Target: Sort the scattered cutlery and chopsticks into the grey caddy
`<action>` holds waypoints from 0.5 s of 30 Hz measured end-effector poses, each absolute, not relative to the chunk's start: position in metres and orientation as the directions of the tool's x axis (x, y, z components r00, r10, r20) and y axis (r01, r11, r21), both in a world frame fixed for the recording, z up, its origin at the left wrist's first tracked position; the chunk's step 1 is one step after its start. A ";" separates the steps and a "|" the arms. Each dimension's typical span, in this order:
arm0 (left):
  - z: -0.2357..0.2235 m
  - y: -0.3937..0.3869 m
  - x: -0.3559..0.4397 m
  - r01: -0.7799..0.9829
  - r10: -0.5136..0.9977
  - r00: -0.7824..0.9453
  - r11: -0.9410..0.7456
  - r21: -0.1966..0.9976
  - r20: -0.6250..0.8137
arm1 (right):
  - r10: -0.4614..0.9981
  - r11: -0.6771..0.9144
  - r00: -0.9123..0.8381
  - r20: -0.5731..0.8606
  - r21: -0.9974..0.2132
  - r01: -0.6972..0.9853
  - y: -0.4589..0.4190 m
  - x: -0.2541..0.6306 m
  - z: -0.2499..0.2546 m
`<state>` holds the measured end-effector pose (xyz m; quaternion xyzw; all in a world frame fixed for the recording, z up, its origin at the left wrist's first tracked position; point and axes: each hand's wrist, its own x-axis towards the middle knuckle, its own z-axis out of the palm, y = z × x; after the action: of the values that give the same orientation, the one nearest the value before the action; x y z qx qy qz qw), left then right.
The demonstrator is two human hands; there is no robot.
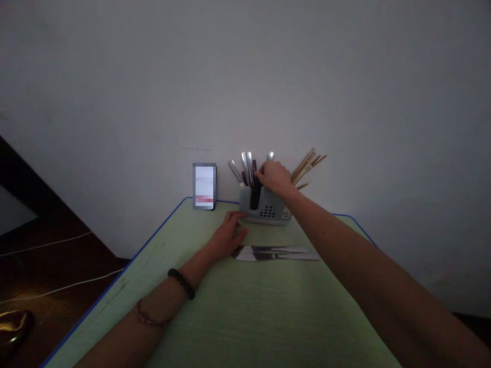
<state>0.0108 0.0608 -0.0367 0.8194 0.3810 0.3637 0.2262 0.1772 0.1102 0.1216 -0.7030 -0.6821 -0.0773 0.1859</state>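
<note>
A grey cutlery holder (276,217) with a pattern of holes stands at the back of the table, against the wall. My right hand (275,176) is over it, fingers closed at the top of a black utensil (254,199) in its front slot; the exact kind cannot be made out. My left hand (230,235) rests on the table with fingers apart, its fingertips by the holder's lower left corner. Just right of that hand lie two table knives (293,256), side by side. Metal-handled cutlery (247,166) and several wooden chopsticks (307,166) stick up from the holder.
A phone (204,186) with a lit, blurred screen leans on the wall left of the holder. The light green table (245,317) has a blue edge. White cables (76,283) run over the dark floor at left.
</note>
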 end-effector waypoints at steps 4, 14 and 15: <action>-0.035 0.060 0.011 0.465 0.794 0.446 -0.600 0.651 0.414 | 0.921 0.034 0.024 0.390 -0.141 0.989 0.112 0.176 0.123; -0.036 0.061 0.012 0.436 0.797 0.426 -0.596 0.674 0.429 | 0.908 0.023 0.042 0.417 -0.150 0.988 0.123 0.164 0.124; -0.036 0.061 0.012 0.435 0.797 0.426 -0.596 0.675 0.428 | 0.906 0.015 0.053 0.420 -0.157 0.987 0.123 0.164 0.124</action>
<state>0.0118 0.0606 -0.0361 0.8097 0.3804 0.3771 0.2398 0.1635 0.1234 0.1235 -0.6949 -0.6812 -0.0976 0.2087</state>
